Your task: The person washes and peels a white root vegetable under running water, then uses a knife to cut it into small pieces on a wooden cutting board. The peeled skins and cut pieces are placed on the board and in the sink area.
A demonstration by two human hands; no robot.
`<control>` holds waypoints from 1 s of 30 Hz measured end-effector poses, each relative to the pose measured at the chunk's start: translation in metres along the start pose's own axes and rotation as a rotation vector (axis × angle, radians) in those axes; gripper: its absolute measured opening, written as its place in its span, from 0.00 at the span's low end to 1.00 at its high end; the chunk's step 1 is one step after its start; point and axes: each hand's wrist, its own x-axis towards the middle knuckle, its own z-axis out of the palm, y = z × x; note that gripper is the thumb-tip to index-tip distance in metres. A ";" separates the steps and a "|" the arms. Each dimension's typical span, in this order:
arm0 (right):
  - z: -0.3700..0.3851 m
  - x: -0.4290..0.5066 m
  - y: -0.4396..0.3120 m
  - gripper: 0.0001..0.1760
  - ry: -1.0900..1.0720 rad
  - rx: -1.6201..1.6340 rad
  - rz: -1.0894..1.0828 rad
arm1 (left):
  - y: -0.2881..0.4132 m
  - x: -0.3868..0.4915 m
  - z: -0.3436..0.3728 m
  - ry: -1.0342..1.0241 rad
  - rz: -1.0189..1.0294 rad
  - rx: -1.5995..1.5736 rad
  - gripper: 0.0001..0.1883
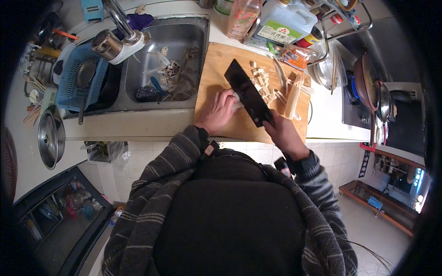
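My right hand (284, 134) grips the handle of a dark, wide-bladed cleaver (248, 93), its blade slanting up and left over the wooden cutting board (217, 65). Left of the blade, my left hand (221, 107) has its bent fingers on a pale, peeled vegetable piece (237, 100) lying on the board. The blade hides part of that piece. Beyond the cleaver lies a pile of pale cut chunks (263, 82). Longer peeled pieces (294, 96) and a thin strip (281, 74) rest at the board's right side.
Left of the board is a metal sink (165, 34) with peelings (172, 70) and a scouring pad. A blue basket (96, 82) stands farther left. Behind the board are a large plastic jug (285, 22), a pink-tinted bottle (241, 17) and an orange packet (293, 58). Pans (366, 82) sit at the right.
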 end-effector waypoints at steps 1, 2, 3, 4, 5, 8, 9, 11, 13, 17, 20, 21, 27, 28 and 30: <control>0.009 0.011 0.000 0.15 0.022 -0.018 -0.036 | -0.001 0.000 0.001 -0.008 0.002 0.004 0.19; 0.020 0.022 0.000 0.15 0.039 -0.045 -0.050 | -0.002 0.000 0.002 -0.015 -0.001 -0.004 0.19; 0.032 0.033 -0.001 0.16 0.081 -0.036 0.006 | -0.002 0.000 0.002 -0.022 -0.006 -0.011 0.19; 0.038 0.038 0.001 0.16 0.128 -0.032 -0.052 | -0.002 0.000 0.001 -0.026 -0.016 -0.020 0.19; 0.041 0.042 0.003 0.16 0.163 -0.034 -0.074 | -0.002 0.001 0.000 -0.038 -0.034 -0.050 0.20; 0.032 0.034 0.008 0.15 0.118 0.200 -0.002 | 0.000 0.002 -0.006 -0.018 -0.076 -0.205 0.22; 0.026 0.029 0.008 0.15 0.142 0.195 -0.054 | 0.001 0.001 -0.010 0.035 -0.085 -0.282 0.23; 0.018 0.006 0.004 0.15 0.178 0.182 -0.063 | 0.000 -0.004 -0.018 0.066 -0.112 -0.330 0.24; 0.010 -0.011 -0.002 0.14 0.182 0.097 -0.057 | -0.002 -0.009 -0.027 0.034 -0.124 -0.275 0.26; 0.012 -0.029 -0.013 0.16 0.106 0.070 0.001 | -0.003 -0.008 -0.022 -0.042 -0.077 -0.161 0.23; 0.014 -0.029 -0.013 0.16 0.031 0.035 0.041 | -0.004 -0.008 -0.015 -0.078 -0.060 -0.048 0.20; 0.015 -0.026 -0.012 0.16 0.031 0.018 0.027 | -0.004 -0.008 -0.014 -0.078 -0.058 -0.046 0.20; 0.038 0.022 -0.011 0.14 0.071 -0.031 -0.062 | -0.005 -0.010 -0.007 -0.057 -0.053 -0.008 0.20; 0.045 0.029 -0.011 0.14 0.090 -0.022 -0.054 | -0.005 -0.010 -0.007 -0.057 -0.052 0.019 0.20; 0.053 0.039 -0.011 0.14 0.119 0.015 -0.047 | -0.005 -0.010 -0.009 -0.037 -0.045 0.001 0.21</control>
